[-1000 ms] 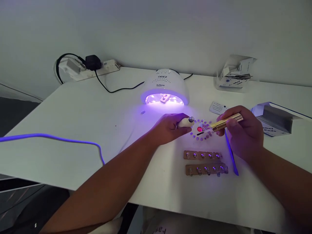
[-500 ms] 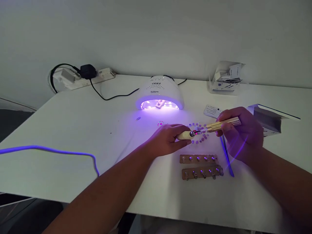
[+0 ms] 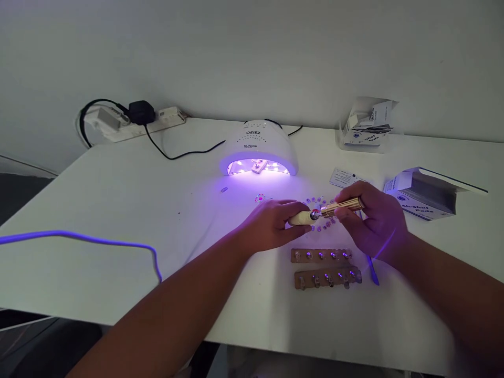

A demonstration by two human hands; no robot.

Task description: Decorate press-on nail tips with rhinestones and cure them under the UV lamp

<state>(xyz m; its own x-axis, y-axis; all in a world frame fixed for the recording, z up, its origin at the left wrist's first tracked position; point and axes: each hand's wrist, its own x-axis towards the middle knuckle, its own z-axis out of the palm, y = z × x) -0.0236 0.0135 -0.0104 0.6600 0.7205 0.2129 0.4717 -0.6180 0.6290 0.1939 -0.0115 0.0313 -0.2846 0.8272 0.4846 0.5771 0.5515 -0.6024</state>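
My left hand is closed around a small cream bottle lying sideways with its neck toward the right. My right hand pinches a ridged gold cap with a brush. The brush end sits at the bottle's neck. Under both hands lies a round clear wheel of nail tips on the white table. Two brown strips of nail tips lie just in front of my hands.
A white nail lamp glows purple at the back centre. A power strip with black plug sits at the far left. Boxes of alcohol pads and an opened packet stand to the right. A purple-lit cable runs along the left.
My right hand brought the gold cap leftward until its brush end met the bottle's neck. My left hand shifted slightly down with the bottle.
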